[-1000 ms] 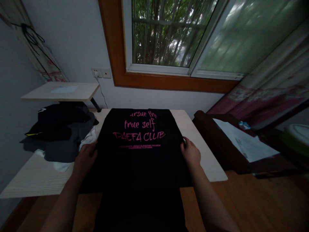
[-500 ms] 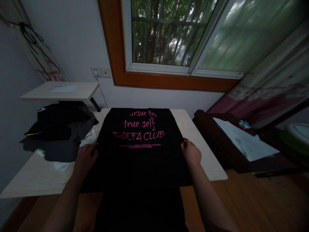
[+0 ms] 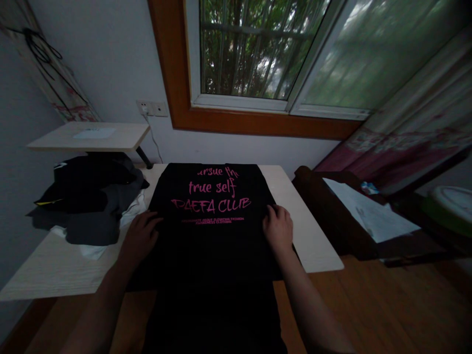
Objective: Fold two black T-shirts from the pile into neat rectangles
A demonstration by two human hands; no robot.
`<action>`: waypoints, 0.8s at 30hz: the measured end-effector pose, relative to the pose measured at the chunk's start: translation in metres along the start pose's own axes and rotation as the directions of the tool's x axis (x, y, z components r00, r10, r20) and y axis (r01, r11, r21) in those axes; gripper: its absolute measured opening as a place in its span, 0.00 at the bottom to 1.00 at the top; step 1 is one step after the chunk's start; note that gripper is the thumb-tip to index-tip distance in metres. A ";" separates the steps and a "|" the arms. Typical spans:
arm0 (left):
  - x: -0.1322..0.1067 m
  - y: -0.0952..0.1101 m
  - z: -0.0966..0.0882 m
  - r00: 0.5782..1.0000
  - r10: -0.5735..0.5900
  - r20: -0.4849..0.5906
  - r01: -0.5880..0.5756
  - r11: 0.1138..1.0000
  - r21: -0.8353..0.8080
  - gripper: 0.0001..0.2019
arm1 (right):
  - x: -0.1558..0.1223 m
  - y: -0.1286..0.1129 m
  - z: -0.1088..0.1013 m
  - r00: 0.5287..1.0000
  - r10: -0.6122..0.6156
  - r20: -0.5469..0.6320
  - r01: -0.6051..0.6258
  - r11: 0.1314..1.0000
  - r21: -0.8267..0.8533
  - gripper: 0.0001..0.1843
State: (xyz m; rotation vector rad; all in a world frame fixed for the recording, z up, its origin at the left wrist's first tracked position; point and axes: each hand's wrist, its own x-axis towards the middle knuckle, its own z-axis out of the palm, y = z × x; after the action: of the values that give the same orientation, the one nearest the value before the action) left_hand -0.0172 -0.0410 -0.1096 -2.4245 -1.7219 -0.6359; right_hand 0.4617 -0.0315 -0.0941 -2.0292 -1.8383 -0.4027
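Note:
A black T-shirt [image 3: 212, 236] with pink lettering lies spread flat on a light wooden table [image 3: 55, 265], its lower part hanging over the near edge. My left hand [image 3: 139, 237] lies flat on the shirt's left side, fingers stretched out. On the shirt's right side, just below the lettering, my right hand [image 3: 278, 228] rests palm down with its fingers extended. Neither hand grips anything.
A pile of dark and grey clothes [image 3: 90, 199] sits on the table's left. Behind it stands a small raised shelf [image 3: 90, 136]. A dark wooden piece of furniture with white papers [image 3: 363, 211] stands to the right. A window and wall lie beyond; the floor is wooden.
Both hands have slid inward from the shirt's side edges onto its surface. The view has shifted slightly.

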 end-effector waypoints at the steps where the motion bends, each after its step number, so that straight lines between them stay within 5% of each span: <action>1: 0.006 0.014 0.001 0.999 0.027 0.026 -0.027 1.000 -0.004 0.21 | -0.002 -0.015 0.001 0.999 -0.046 0.004 0.045 0.998 0.049 0.23; 7: 0.036 0.113 0.030 0.987 0.080 0.137 -0.079 0.997 -0.018 0.25 | -0.023 -0.117 0.010 0.953 -0.288 0.099 0.243 0.916 0.319 0.27; 10: 0.039 0.136 0.043 0.980 0.091 0.176 -0.086 0.996 -0.034 0.25 | -0.034 -0.139 0.014 0.921 -0.367 0.129 0.292 0.870 0.398 0.29; 15: 0.031 0.122 0.043 0.979 0.043 0.197 -0.045 0.999 0.002 0.26 | -0.037 -0.114 0.017 0.916 -0.365 0.168 0.267 0.865 0.424 0.29; 24: 0.001 0.047 0.031 0.986 -0.111 0.122 0.102 0.992 0.079 0.27 | -0.023 -0.004 0.022 0.973 -0.153 0.173 0.102 0.956 0.276 0.27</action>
State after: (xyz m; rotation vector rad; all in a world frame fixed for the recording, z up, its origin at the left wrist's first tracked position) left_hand 0.0346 -0.0472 -0.1301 -2.3839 -1.8988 -0.4308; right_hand 0.4540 -0.0416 -0.1235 -1.8257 -2.0220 0.0122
